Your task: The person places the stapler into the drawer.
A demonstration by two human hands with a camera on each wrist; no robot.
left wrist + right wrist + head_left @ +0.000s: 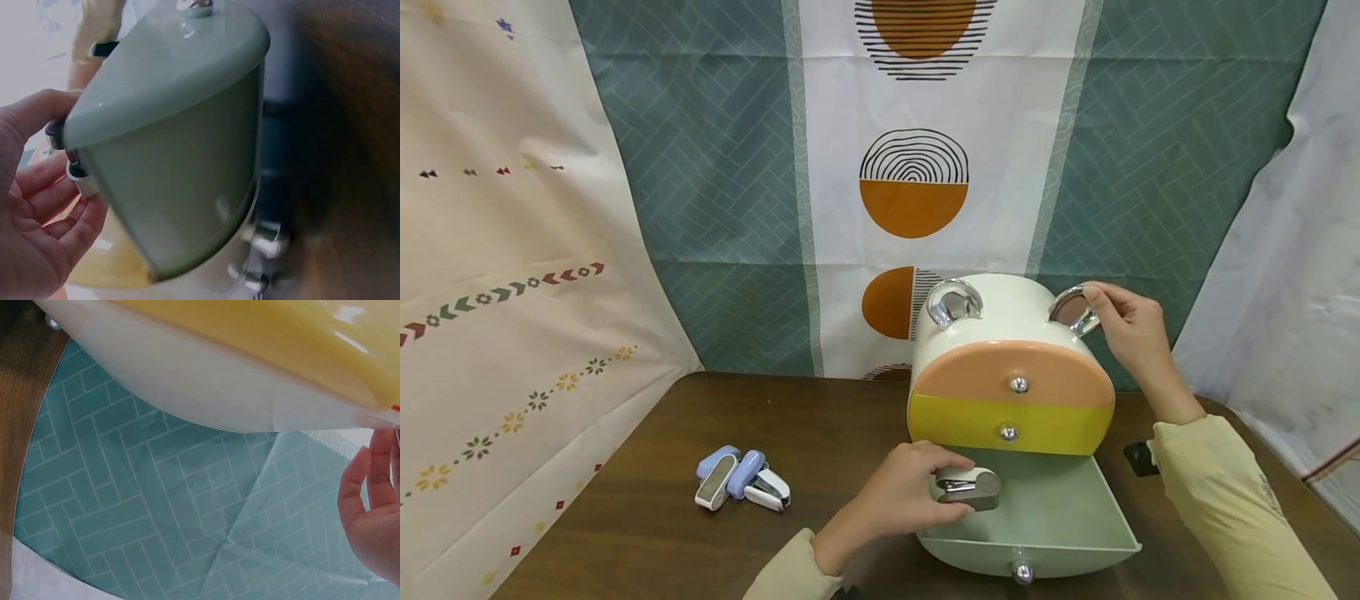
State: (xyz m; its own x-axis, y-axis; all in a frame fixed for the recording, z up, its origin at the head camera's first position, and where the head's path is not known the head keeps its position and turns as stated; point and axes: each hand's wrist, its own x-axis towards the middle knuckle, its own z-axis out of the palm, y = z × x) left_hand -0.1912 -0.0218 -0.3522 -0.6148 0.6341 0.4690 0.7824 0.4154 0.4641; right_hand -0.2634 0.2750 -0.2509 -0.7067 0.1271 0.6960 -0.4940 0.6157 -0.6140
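Observation:
Over the left side of the pulled-out green drawer (pixel 1052 500), my left hand (pixel 902 490) pinches a small grey and white stapler (pixel 981 492) between thumb and fingers. The drawer is the lowest of a rounded white cabinet (pixel 1007 308) with silver ear-shaped rings on top. Above it, the yellow drawer (pixel 1000 421) and the orange drawer (pixel 992 367) are closed. My right hand (pixel 1131 325) grips the right silver ring (pixel 1084 315) at the cabinet's top. In the left wrist view the stapler (pixel 84 178) is partly hidden behind the drawer's edge.
Several small staplers lie in a cluster on the brown table (pixel 625 508) at the left, among them a blue one (pixel 745 473) and a white-and-grey one (pixel 718 482). A patterned curtain (pixel 730 208) hangs behind the cabinet. Pale cloths hang at both sides.

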